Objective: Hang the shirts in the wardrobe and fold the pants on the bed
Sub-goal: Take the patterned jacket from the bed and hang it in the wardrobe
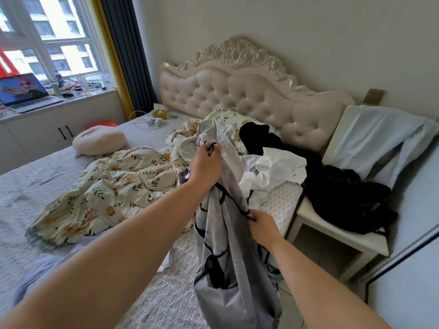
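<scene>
The left hand (204, 166) is clenched around the top of a grey garment with black piping (228, 269), lifting it above the bed (47, 176). The right hand (262, 227) pinches its black trim lower down, and the rest hangs over the bed's edge. I cannot tell whether it is a shirt or pants. A floral quilt (114, 186) lies beside it, with a white garment (278, 172) behind and black clothes (344, 205) on the bedside table (332, 236).

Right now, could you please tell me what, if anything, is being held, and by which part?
The grey garment is held: the left hand grips its upper end, and the right hand pinches a black-trimmed edge lower down.
</scene>
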Tool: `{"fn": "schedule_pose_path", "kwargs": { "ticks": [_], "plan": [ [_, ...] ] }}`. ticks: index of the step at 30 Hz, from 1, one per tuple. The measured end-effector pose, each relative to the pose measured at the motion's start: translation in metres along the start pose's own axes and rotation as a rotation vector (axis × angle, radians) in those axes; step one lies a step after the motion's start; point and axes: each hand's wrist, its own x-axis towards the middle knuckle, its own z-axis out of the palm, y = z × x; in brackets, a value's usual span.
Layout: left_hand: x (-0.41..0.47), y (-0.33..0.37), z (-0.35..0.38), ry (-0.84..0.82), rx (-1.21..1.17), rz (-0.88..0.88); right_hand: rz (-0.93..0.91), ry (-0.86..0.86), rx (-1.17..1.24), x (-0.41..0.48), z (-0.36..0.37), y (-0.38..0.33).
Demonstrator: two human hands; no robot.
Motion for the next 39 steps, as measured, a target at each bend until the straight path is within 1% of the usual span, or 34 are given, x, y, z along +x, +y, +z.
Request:
{"fn": "schedule_pose_path", "kwargs": {
  "ticks": [1,4,5,8,9,10,12,13,14,15,18,19,21,23,25,27,28,29,32,34,37,39],
  "plan": [
    [-0.001,0.0,-0.004,0.01,0.053,0.04,-0.015,0.043,0.024,0.002,-0.002,-0.003],
    [0.001,-0.007,-0.018,0.021,0.212,0.188,-0.112,0.129,-0.015,0.008,-0.019,-0.017],
    [0.002,-0.011,-0.021,0.014,0.302,0.228,-0.147,0.145,-0.013,0.01,-0.026,-0.023],
    [-0.002,-0.025,-0.022,0.014,0.675,0.346,-0.246,0.15,-0.055,0.015,-0.043,-0.043],
    [-0.004,-0.029,-0.022,0.002,0.738,0.408,-0.273,0.157,-0.077,0.016,-0.047,-0.051],
    [-0.007,-0.034,-0.021,-0.037,0.769,0.486,-0.301,0.172,-0.087,0.017,-0.05,-0.059],
    [-0.011,-0.04,-0.017,-0.17,0.858,0.646,-0.356,0.201,-0.079,0.019,-0.057,-0.074],
    [-0.011,-0.041,-0.013,-0.22,0.921,0.694,-0.376,0.202,-0.079,0.019,-0.06,-0.081],
    [-0.01,-0.042,-0.01,-0.241,0.956,0.705,-0.394,0.198,-0.081,0.02,-0.062,-0.088],
    [-0.009,-0.041,-0.008,-0.223,0.938,0.689,-0.407,0.197,-0.078,0.021,-0.064,-0.093],
    [-0.004,-0.039,-0.009,-0.133,0.689,0.622,-0.415,0.211,-0.034,0.022,-0.067,-0.096],
    [-0.002,-0.039,-0.01,-0.138,0.615,0.606,-0.402,0.199,-0.008,0.022,-0.067,-0.092],
    [0.001,-0.039,-0.012,-0.229,0.484,0.532,-0.356,0.15,-0.007,0.02,-0.067,-0.082],
    [0.002,-0.037,-0.015,-0.34,0.337,0.427,-0.304,0.077,-0.123,0.02,-0.065,-0.068],
    [0.004,-0.038,-0.018,-0.404,0.197,0.341,-0.243,-0.043,-0.276,0.02,-0.06,-0.053],
    [0.01,-0.041,-0.023,-0.409,0.101,0.283,-0.195,-0.144,-0.443,0.022,-0.056,-0.038],
    [0.013,-0.043,-0.027,-0.406,0.077,0.272,-0.178,-0.162,-0.46,0.023,-0.055,-0.031],
    [0.015,-0.045,-0.031,-0.402,0.065,0.263,-0.16,-0.167,-0.428,0.024,-0.055,-0.027],
    [0.022,-0.052,-0.043,-0.318,0.152,0.198,-0.078,-0.169,-0.27,0.027,-0.063,-0.029],
    [0.029,-0.057,-0.053,-0.231,0.352,0.143,-0.067,-0.112,-0.176,0.029,-0.069,-0.038],
    [0.029,-0.061,-0.063,-0.173,0.706,0.15,-0.162,0.067,-0.122,0.029,-0.075,-0.056],
    [0.022,-0.058,-0.062,-0.211,0.769,0.162,-0.234,0.128,-0.209,0.027,-0.078,-0.067]
  ]
}}
